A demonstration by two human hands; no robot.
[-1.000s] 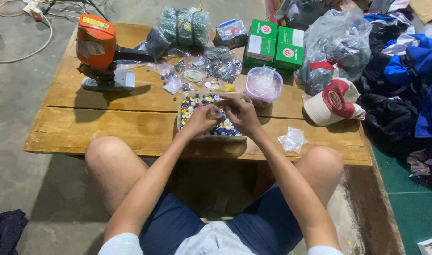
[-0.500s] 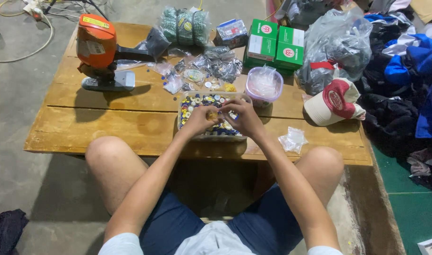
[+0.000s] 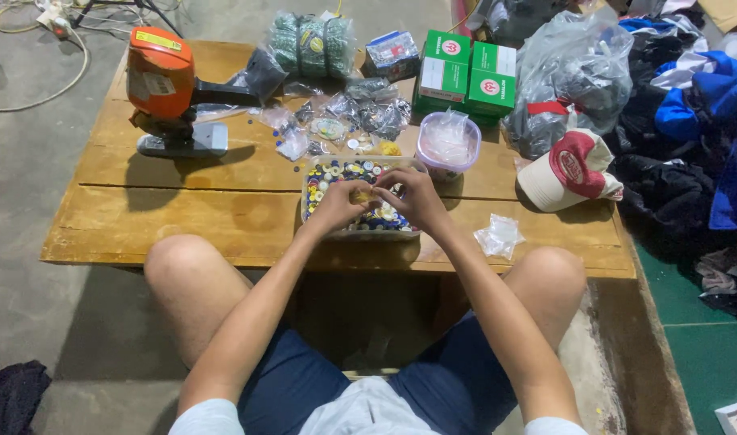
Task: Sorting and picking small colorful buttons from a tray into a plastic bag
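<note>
Hands, left [image 3: 338, 205] and right [image 3: 412, 197], pinch one small yellow piece [image 3: 362, 194] together over the tray [image 3: 359, 234] of buttons near the worktop's [image 3: 183, 221] front edge.

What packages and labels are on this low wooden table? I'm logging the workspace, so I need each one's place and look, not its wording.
Green boxes: far edge, stacked cartons, white panels with red round marks.
Small box: left of them, blue and white.
Orange tool: far left, yellow label on top.
Clear bags: table middle, crumpled.
Small clear bag: near right edge, beside the right hand.
</note>
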